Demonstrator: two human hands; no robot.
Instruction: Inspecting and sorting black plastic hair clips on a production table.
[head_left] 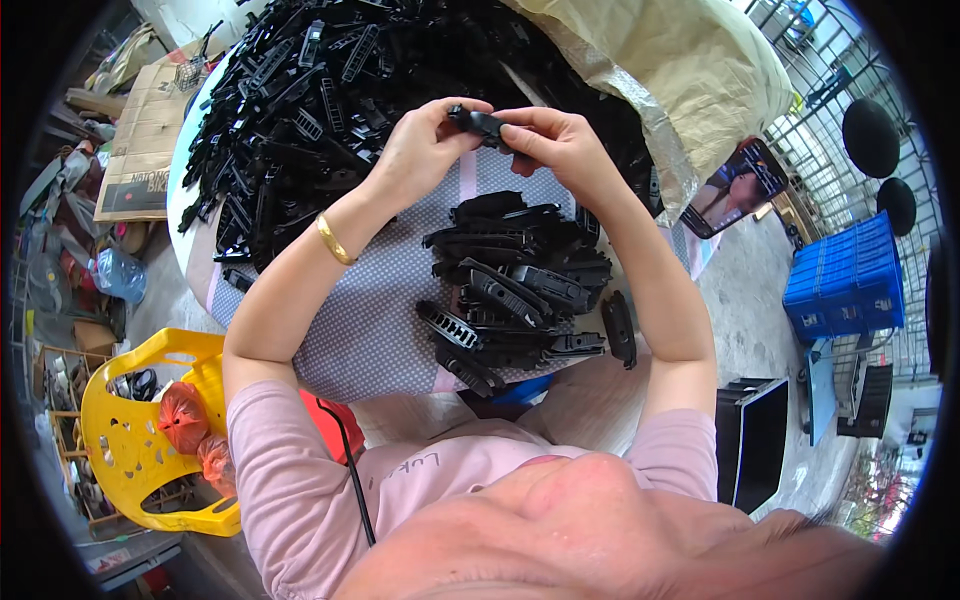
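Above the round table (365, 305), my left hand (425, 148) and my right hand (568, 152) meet on one small black plastic part (481, 124). Fingers and thumbs of both pinch it, the left at one end and the right at the other. Parts of it are hidden under the fingertips. Below my hands, on the dotted cloth, lies a smaller heap of long black slotted parts (520, 290). One single black part (619, 330) rests just right of that heap. A far larger pile of black plastic parts (300, 120) covers the table's far and left side.
A pale sack (690, 60) with a silvery lining lies at the far right over the pile. A phone (738, 188) with a lit screen stands by the table's right edge. Nearby are a yellow chair (105, 425) with red bags, cardboard (140, 150) and a blue crate (845, 280).
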